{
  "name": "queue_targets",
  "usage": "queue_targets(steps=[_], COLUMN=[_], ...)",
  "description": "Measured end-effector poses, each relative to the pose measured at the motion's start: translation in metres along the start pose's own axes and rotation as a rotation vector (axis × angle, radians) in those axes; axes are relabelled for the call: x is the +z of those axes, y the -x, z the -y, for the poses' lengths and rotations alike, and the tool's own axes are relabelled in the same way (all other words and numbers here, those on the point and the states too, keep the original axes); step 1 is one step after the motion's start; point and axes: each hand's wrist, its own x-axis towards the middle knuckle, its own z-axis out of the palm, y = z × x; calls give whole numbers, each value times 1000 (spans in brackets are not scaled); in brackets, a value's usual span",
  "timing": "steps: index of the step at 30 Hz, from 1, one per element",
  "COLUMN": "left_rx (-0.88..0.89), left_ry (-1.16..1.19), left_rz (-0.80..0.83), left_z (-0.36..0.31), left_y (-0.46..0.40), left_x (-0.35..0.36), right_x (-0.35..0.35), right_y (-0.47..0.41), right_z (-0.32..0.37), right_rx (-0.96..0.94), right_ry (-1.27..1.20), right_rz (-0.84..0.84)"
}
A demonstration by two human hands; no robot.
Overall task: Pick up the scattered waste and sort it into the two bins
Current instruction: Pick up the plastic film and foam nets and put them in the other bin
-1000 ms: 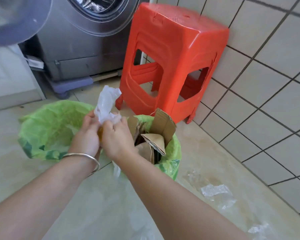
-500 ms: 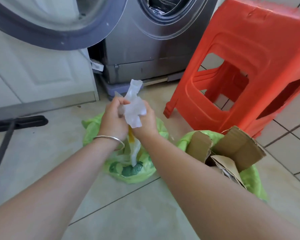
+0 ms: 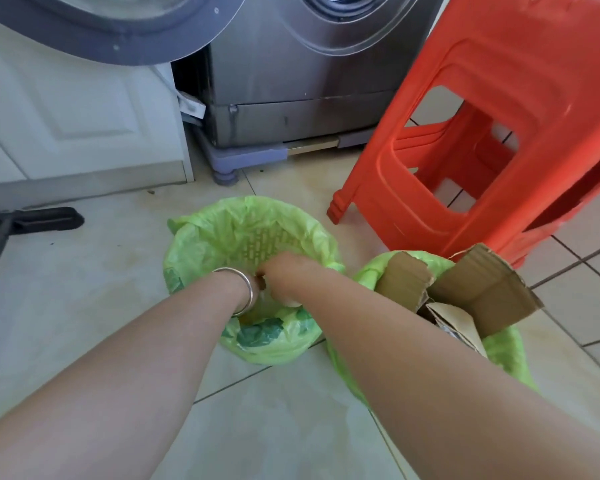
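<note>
Both hands reach down into the left bin [image 3: 201,244], a basket lined with a green bag, standing on the tiled floor [image 3: 84,306].

Left hand [image 3: 253,287]: mostly hidden behind the wrist and a silver bangle [image 3: 245,289]; cannot tell how its fingers lie or whether it holds anything.

Right hand [image 3: 284,271]: knuckles up, fingers bent down into the bin mouth, close against the left hand. Grip not visible; a small pale patch shows beneath it, too little to name.

Right bin [image 3: 510,351]: also green-lined, touching or just beside the left bin. Cardboard [image 3: 482,292] stands up out of it, torn flaps open, partly behind the right forearm.

Surroundings: orange stool [image 3: 499,109] behind the right bin. Grey washer [image 3: 309,81] at the back, its round door [image 3: 118,32] swung open at top left. White cabinet [image 3: 77,109] left of the washer. Dark mop head [image 3: 42,218] on the floor at far left.
</note>
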Motion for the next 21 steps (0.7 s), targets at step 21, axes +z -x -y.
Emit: queue_targets(steps=[21], left_rx=[524], left_ry=[400], left_rz=[-865], left_z=[-263], left_y=[163], left_x=[81], right_x=[191], right_y=[341], right_z=[-118], right_rx=[229], right_ry=[-520], right_rz=[-1049])
